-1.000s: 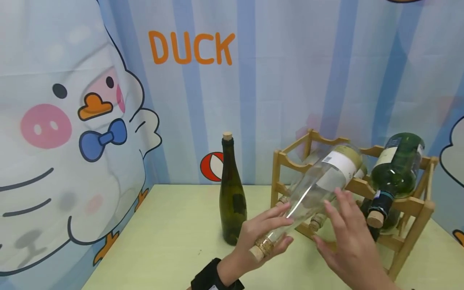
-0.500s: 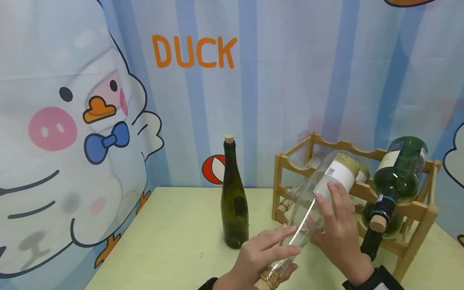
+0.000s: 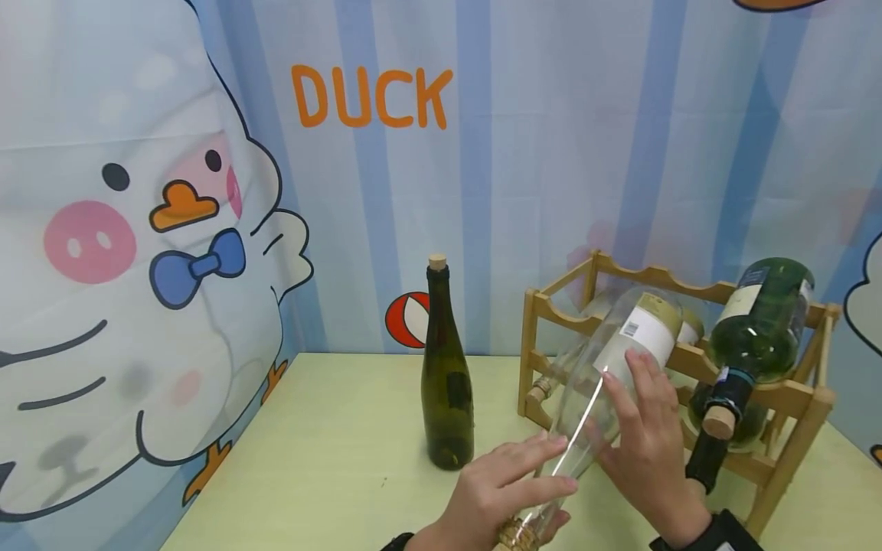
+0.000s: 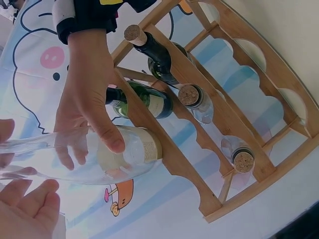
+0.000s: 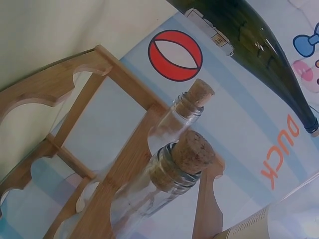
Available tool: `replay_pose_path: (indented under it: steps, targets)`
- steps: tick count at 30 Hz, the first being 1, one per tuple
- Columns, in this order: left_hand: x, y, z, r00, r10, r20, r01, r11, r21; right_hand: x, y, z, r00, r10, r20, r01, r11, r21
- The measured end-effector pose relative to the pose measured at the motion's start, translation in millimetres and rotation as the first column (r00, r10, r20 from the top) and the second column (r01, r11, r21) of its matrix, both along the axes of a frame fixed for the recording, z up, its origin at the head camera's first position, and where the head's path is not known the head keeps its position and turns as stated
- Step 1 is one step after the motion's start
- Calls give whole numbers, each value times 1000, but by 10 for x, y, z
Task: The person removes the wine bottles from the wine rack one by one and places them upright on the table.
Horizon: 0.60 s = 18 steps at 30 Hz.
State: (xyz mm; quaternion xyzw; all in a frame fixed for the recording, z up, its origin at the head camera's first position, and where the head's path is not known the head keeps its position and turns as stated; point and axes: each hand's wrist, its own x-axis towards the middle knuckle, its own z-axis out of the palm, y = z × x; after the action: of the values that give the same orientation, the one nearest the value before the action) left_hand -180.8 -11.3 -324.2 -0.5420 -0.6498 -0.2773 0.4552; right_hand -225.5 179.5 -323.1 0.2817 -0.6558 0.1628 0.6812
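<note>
A clear glass bottle (image 3: pixel 582 409) with a cork, a white label and a gold band near its base slants in front of the wooden rack. My left hand (image 3: pixel 492 486) grips its neck, close to the cork at the lower edge of the head view. Around the wider body, my right hand (image 3: pixel 644 444) holds the bottle with fingers on one side and thumb on the other. In the left wrist view the bottle's base (image 4: pixel 152 145) overlaps the rack's scalloped rail; whether they touch I cannot tell.
The wooden wine rack (image 3: pixel 792 398) carries a green bottle (image 3: pixel 754 329) on top and several corked bottles below, including a clear one (image 5: pixel 172 169). A dark green corked bottle (image 3: pixel 448 390) stands upright on the pale table (image 3: pixel 344 428). A printed curtain (image 3: pixel 551 153) hangs behind.
My right hand, earlier spread beside the bottle, has come onto its body. The bottle's corked end has moved down and slightly right with my left hand. Almost nothing moves over the last half second.
</note>
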Motion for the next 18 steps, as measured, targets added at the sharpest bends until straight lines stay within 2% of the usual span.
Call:
replay_pose_path:
  steps: [4, 7, 8, 10, 12, 16, 18]
  targets:
    - [22, 0, 21, 999, 25, -46, -25, 1000, -1, 20, -11, -10, 1000, 5, -6, -5, 1000, -8]
    - [56, 2, 53, 993, 45, -109, -44, 999, 12, 51, -22, -21, 1000, -3, 2, 3, 1000, -19]
    - [74, 1, 66, 990, 50, -133, -48, 999, 21, 68, -27, -25, 1000, -9, 8, 10, 1000, -24]
    - [138, -2, 92, 989, 58, -137, -54, 998, 35, 107, -44, -30, 1000, -12, 12, 12, 999, -35]
    - [229, -12, 117, 994, 63, -95, -60, 997, 38, 151, -67, -28, 1000, -2, 12, 3, 999, -46]
    - [427, -40, 167, 996, 66, 61, -69, 996, 47, 242, -137, 2, 997, 73, -29, -75, 996, -56]
    - [483, -47, 201, 995, 60, 80, -65, 995, 71, 290, -179, 17, 992, 120, -39, -121, 991, -50]
